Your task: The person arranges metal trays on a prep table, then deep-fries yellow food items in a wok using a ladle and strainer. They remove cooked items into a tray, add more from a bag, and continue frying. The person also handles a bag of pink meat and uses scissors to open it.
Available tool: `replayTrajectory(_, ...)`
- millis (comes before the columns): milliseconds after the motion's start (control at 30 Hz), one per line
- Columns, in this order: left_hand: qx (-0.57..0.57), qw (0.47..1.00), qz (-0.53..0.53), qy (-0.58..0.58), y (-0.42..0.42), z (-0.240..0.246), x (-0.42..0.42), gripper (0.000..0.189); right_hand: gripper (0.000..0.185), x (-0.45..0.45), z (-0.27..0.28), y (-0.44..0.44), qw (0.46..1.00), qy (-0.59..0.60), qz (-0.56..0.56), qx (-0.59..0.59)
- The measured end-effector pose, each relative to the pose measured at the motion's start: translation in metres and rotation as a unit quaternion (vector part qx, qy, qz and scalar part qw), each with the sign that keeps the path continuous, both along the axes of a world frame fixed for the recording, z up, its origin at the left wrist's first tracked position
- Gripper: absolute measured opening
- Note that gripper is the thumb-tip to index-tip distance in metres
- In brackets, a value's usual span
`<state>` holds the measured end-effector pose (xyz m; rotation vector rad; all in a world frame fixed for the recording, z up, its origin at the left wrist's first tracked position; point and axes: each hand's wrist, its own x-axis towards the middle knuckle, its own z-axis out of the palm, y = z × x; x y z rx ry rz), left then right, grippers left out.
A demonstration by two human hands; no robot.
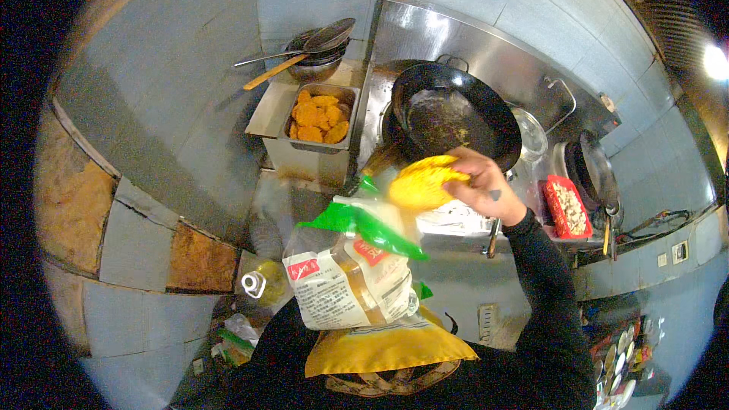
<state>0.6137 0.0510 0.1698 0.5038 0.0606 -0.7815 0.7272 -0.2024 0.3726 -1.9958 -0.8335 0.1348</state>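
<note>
My right hand point(484, 185) grips a flat yellow breaded food piece point(424, 182), blurred by motion, at the near side of a black wok point(450, 108) on the stove. In front of my body is a clear plastic food bag point(353, 279) with a green top edge and printed labels, its upper end just left of the piece. My left hand is out of view, hidden behind or below the bag. Left of the wok, a metal pan point(353, 119) holds several orange breaded pieces point(319, 117).
Bowls point(316, 71) with a strainer point(330, 36) stand at the back left. Right of the wok are a glass lid point(528, 134), a red basket point(555, 210) of small pale pieces and dark pans point(595, 168). An oil jug point(265, 283) stands low at left.
</note>
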Motion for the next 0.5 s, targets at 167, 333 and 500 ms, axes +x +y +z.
replayTrajectory(167,0.001,1.0,0.006,0.012,-0.073,-0.004,0.013,0.053,0.018,0.048,-0.019,-0.132,0.989,0.015,-0.143,0.026)
replayTrajectory(333,0.027,0.998,0.038,0.035,-0.151,0.006,0.011,0.053,0.021,0.121,-0.082,-0.262,0.934,-0.234,-0.139,-0.23)
replayTrajectory(500,0.046,0.995,0.072,0.056,-0.181,0.011,-0.006,0.053,0.033,0.145,-0.159,-0.347,0.894,-0.211,-0.13,-0.373)
